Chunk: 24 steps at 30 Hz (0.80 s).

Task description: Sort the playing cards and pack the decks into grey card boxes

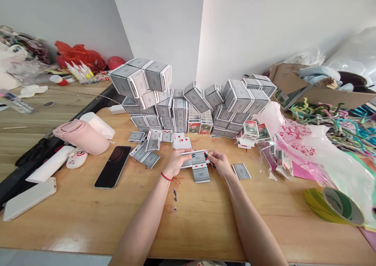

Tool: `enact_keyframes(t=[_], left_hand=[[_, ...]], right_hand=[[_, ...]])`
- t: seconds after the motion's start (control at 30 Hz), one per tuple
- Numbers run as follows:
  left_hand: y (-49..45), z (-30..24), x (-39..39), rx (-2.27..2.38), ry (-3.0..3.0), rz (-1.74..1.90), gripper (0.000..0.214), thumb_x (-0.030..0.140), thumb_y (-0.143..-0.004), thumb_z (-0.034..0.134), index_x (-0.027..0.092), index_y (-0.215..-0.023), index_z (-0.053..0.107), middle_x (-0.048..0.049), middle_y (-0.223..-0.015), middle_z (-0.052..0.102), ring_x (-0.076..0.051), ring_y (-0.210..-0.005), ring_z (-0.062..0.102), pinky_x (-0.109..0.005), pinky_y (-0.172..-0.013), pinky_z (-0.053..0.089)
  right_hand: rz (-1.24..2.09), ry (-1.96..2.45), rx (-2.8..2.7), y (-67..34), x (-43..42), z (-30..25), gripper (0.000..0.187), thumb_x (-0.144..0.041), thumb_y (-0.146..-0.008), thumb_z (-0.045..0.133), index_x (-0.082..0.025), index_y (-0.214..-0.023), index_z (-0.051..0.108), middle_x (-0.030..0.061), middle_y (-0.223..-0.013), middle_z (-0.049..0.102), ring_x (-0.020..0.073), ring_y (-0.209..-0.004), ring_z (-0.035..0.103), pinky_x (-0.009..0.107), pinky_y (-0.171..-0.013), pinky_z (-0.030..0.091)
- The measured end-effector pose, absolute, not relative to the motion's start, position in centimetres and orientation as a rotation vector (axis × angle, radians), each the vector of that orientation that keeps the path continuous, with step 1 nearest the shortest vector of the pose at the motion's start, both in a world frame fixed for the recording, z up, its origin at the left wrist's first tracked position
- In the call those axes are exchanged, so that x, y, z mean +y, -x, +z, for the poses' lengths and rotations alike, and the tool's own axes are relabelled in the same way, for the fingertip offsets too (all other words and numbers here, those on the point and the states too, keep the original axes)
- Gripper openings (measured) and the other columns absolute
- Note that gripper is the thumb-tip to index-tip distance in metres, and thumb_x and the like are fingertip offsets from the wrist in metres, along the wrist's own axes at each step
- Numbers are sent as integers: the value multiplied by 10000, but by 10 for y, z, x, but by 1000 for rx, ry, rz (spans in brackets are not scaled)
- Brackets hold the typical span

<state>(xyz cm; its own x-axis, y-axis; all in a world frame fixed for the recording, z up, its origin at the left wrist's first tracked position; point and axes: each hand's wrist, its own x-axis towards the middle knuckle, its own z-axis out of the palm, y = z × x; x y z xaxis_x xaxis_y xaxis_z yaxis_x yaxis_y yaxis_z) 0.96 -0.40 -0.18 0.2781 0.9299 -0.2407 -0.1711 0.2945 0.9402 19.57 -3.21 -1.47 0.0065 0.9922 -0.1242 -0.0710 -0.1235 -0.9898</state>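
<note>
Between my hands are several joined playing cards (201, 174) with grey patterned backs, one flap hanging toward me. My left hand (175, 162) is closed on their left side, its thumb across the top. My right hand (219, 163) pinches the right edge, where a red marking shows. Just beyond lies a stack of face-up cards (181, 141) with red hearts. Folded cards (147, 156) lie to the left, and a single face-down card (241, 171) lies right of my right hand. Cube-like blocks folded from cards (179, 108) are piled at the back.
A black phone (113, 167), a pink case (84, 136) and a white power bank (29, 199) lie left. On the right are card boxes (251, 129), a plastic bag (308, 144), a roll of yellow-green tape (333, 205) and pipe cleaners (337, 119). A wall stands behind.
</note>
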Motion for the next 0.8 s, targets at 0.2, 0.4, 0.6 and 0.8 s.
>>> enact_keyframes(t=[0.2, 0.4, 0.6, 0.8], left_hand=[[-9, 1, -5, 998, -974, 916, 307, 242, -541, 714, 138, -826, 671, -78, -900, 662, -170, -787, 590, -277, -730, 444], [-9, 1, -4, 984, -970, 910, 325, 250, -531, 722, 133, -830, 672, -80, -864, 668, -178, -770, 596, -284, -726, 443], [-10, 0, -4, 1005, -978, 908, 319, 238, -537, 714, 132, -835, 671, -76, -849, 671, -176, -761, 597, -279, -716, 442], [-10, -2, -3, 1000, -1007, 934, 290, 242, -558, 703, 140, -827, 669, -74, -875, 665, -182, -806, 592, -285, -749, 435]], right_hand=[[1342, 1246, -1092, -195, -32, -15, 292, -452, -613, 639, -169, -601, 564, -46, -430, 459, 65, -383, 327, 213, -392, 222], [1343, 1258, -1085, -195, -32, -15, 301, -461, -597, 645, -171, -600, 568, -45, -427, 464, 67, -376, 332, 216, -387, 222], [1341, 1266, -1079, -195, -32, -17, 289, -449, -604, 646, -172, -592, 561, -49, -417, 445, 70, -381, 333, 214, -390, 226], [1358, 1236, -1047, -193, -32, -17, 283, -424, -609, 658, -169, -577, 538, -42, -443, 456, 67, -394, 340, 204, -395, 238]])
